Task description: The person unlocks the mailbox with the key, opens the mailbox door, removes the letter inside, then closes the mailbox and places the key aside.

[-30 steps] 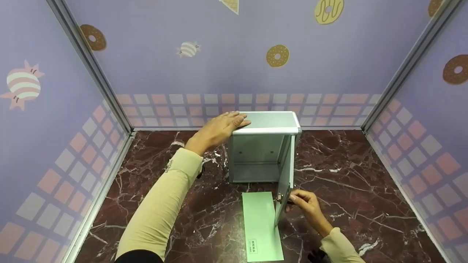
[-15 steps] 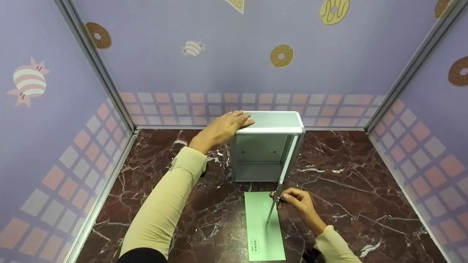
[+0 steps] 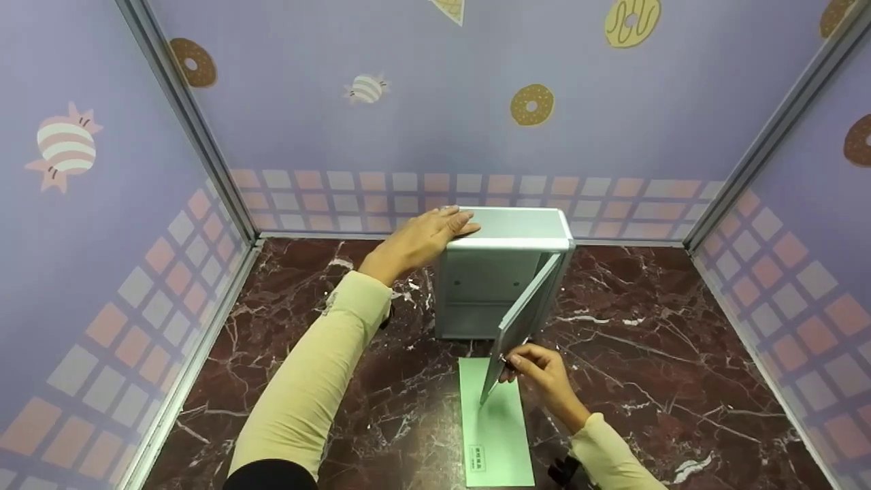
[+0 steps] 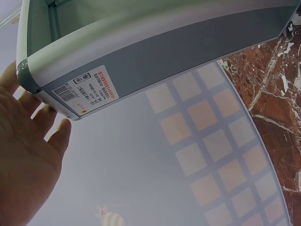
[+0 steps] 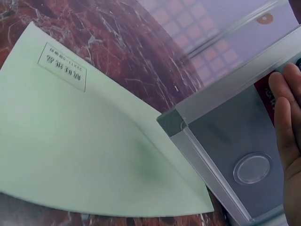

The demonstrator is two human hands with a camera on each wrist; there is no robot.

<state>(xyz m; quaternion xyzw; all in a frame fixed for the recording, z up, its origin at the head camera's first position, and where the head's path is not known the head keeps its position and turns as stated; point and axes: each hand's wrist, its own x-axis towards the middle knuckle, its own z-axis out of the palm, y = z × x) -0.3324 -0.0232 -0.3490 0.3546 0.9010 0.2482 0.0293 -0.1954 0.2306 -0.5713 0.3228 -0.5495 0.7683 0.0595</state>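
A small grey metal cabinet (image 3: pixel 520 228) with silver edges stands upright near the back wall, its front facing me. My left hand (image 3: pixel 422 239) rests on the top at its left end, fingers extended; the left wrist view shows a printed sticker (image 4: pixel 87 92) on the cabinet's side. The door (image 3: pixel 527 303), hinged at the right, stands ajar and swung outward. My right hand (image 3: pixel 544 378) pinches a small dark piece at the door's lock, mostly hidden by the fingers. In the right wrist view the door's outer face carries a red label (image 5: pixel 266 94) and a clear round disc (image 5: pixel 253 168).
A light green paper sheet (image 3: pixel 500 439) with a printed box lies in front of the cabinet, partly under the door's lower edge. Dark red marbled surface (image 3: pixel 653 381) spreads around. Patterned purple walls (image 3: pixel 435 129) enclose the back and sides.
The door has swung leftward, toward the cabinet's opening, with my right hand moving left along with it. My left hand stays on the cabinet's top. The view has shifted slightly.
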